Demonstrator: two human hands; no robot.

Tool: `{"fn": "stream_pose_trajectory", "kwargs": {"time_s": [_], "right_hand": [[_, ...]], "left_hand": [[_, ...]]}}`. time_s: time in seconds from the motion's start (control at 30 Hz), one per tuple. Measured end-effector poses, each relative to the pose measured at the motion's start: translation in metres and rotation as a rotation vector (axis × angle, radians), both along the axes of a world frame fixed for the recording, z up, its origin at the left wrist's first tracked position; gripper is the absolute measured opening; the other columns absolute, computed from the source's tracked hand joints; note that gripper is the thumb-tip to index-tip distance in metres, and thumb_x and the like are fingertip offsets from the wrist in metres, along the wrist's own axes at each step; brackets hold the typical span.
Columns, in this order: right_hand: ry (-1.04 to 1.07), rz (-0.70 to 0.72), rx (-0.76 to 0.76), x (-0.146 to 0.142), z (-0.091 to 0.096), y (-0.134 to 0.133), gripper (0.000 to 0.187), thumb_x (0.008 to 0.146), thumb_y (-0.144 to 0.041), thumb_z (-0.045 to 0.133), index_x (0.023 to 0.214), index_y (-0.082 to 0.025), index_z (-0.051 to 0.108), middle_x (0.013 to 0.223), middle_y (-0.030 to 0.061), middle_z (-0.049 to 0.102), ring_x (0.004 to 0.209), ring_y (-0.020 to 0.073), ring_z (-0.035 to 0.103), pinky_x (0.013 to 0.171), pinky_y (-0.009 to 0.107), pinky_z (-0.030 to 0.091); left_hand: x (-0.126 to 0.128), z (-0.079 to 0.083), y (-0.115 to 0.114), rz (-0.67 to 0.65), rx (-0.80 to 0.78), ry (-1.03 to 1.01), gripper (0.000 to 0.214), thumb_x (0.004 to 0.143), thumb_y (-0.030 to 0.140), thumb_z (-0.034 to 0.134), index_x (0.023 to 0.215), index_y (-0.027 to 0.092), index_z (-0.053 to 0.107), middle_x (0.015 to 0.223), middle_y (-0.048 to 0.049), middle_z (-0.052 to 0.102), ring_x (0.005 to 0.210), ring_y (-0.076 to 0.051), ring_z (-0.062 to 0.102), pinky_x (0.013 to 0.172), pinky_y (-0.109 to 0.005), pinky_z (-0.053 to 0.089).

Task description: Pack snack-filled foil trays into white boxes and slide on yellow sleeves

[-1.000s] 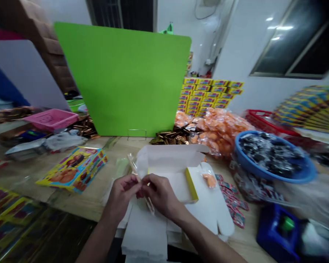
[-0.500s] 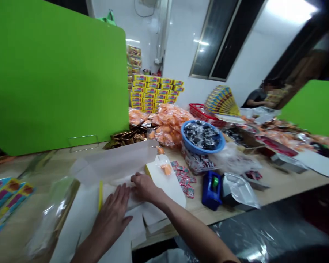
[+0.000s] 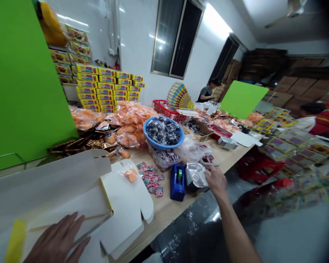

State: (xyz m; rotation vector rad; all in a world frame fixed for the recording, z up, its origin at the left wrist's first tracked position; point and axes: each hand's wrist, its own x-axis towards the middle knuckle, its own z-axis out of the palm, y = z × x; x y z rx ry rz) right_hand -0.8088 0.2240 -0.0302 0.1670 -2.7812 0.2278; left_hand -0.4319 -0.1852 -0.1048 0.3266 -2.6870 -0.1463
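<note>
My left hand (image 3: pixel 57 239) lies flat at the bottom left, fingers spread on an opened white carton (image 3: pixel 49 190) with a yellow edge. My right hand (image 3: pixel 216 181) is away at the table's front edge, right next to a foil tray (image 3: pixel 196 176), with nothing visible in its fingers. A blue tape dispenser (image 3: pixel 177 182) stands just left of the tray. Closer to the carton lies a flat white box blank (image 3: pixel 126 208), with a small clear packet of orange sweets (image 3: pixel 130 174) on it. Several red-and-green sachets (image 3: pixel 152 179) are scattered beside the blank.
A blue basin of black wrapped sweets (image 3: pixel 163 131) sits among bags of orange sweets (image 3: pixel 128 124). Yellow boxes (image 3: pixel 106 89) are stacked behind, beside a green screen (image 3: pixel 19 80). The wooden table's edge (image 3: pixel 164 230) drops to a dark floor. A person (image 3: pixel 207 93) works at the far end.
My view has swung right. My right hand has moved off the carton to the foil tray, while my left hand stays on the carton. The thin clear strip held a second earlier no longer shows.
</note>
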Motion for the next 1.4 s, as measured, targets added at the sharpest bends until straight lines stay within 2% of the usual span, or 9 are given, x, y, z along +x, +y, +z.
{"fn": "stream_pose_trajectory", "kwargs": {"time_s": [0.1,0.23,0.5,0.6,0.73,0.93,1.1,1.23,1.4], "right_hand": [[-0.144,-0.070,0.085,-0.006,-0.006,0.016,0.018,0.086,-0.024,0.047,0.080,-0.017,0.062,0.090,0.0090,0.065,0.087,0.0221,0.061,0.070,0.030,0.038],[-0.136,-0.069,0.069,-0.003,-0.006,0.012,0.017,0.085,-0.024,0.047,0.078,-0.017,0.060,0.092,0.0093,0.066,0.090,0.0222,0.061,0.070,0.030,0.038],[-0.142,-0.009,-0.204,-0.006,0.012,0.029,0.017,0.083,-0.028,0.045,0.082,-0.019,0.059,0.082,0.0076,0.067,0.080,0.0223,0.062,0.067,0.029,0.039],[-0.087,0.075,-0.338,0.008,0.025,0.025,0.020,0.082,-0.031,0.044,0.082,-0.018,0.059,0.077,0.0074,0.066,0.074,0.0219,0.060,0.067,0.030,0.040],[-0.176,0.365,-0.492,0.048,0.036,-0.008,0.022,0.084,-0.036,0.045,0.081,-0.018,0.059,0.075,0.0049,0.064,0.071,0.0193,0.058,0.067,0.029,0.041],[-0.422,0.738,-0.561,0.069,0.023,-0.099,0.027,0.094,-0.029,0.037,0.086,-0.017,0.060,0.078,0.0037,0.064,0.071,0.0148,0.059,0.066,0.023,0.042],[-0.482,0.869,0.059,0.066,-0.013,-0.170,0.027,0.082,-0.002,0.041,0.099,-0.009,0.061,0.102,0.0159,0.066,0.094,0.0204,0.062,0.079,0.027,0.044],[-0.457,0.815,0.153,0.069,-0.026,-0.190,0.037,0.080,0.000,0.040,0.112,-0.007,0.058,0.106,0.0197,0.066,0.097,0.0245,0.063,0.078,0.030,0.044],[-0.395,0.748,0.177,0.050,-0.008,-0.180,0.021,0.087,-0.022,0.047,0.093,-0.016,0.067,0.095,0.0139,0.071,0.087,0.0254,0.066,0.070,0.028,0.043]], "left_hand": [[-0.038,0.036,0.042,-0.108,-0.059,0.098,0.047,0.081,0.049,0.058,0.114,0.017,0.064,0.118,-0.0133,0.065,0.108,-0.031,0.059,0.097,-0.049,0.044],[-0.092,0.073,0.101,-0.300,0.117,0.167,0.031,0.084,0.037,0.059,0.109,0.020,0.065,0.110,-0.0090,0.069,0.103,-0.026,0.062,0.094,-0.042,0.047],[-0.198,0.099,0.187,-0.422,1.226,-0.186,0.022,0.079,0.035,0.060,0.085,0.015,0.070,0.080,-0.0076,0.070,0.079,-0.021,0.064,0.073,-0.031,0.048],[-0.226,0.098,0.210,-0.323,1.619,-0.222,0.044,0.075,0.043,0.065,0.104,0.010,0.062,0.087,-0.0107,0.068,0.080,-0.021,0.064,0.068,-0.029,0.048],[-0.234,0.096,0.232,-0.230,1.936,-0.039,0.074,0.071,0.046,0.071,0.131,0.014,0.041,0.115,-0.0168,0.062,0.096,-0.025,0.063,0.075,-0.033,0.051],[-0.183,0.076,0.194,0.174,1.961,0.355,0.057,0.069,0.022,0.060,0.126,0.019,0.048,0.118,-0.0085,0.064,0.109,-0.025,0.059,0.094,-0.036,0.045],[-0.132,0.076,0.143,0.370,1.671,0.338,0.059,0.065,0.023,0.062,0.123,0.021,0.050,0.115,-0.0067,0.064,0.109,-0.027,0.057,0.096,-0.040,0.041],[-0.128,0.082,0.132,0.349,1.610,0.344,0.059,0.068,0.020,0.057,0.126,0.022,0.045,0.123,-0.0056,0.059,0.113,-0.024,0.054,0.100,-0.038,0.037],[-0.143,0.087,0.132,0.313,1.583,0.281,0.055,0.067,0.014,0.052,0.121,0.022,0.046,0.117,-0.0047,0.061,0.106,-0.021,0.056,0.093,-0.034,0.041]]}}
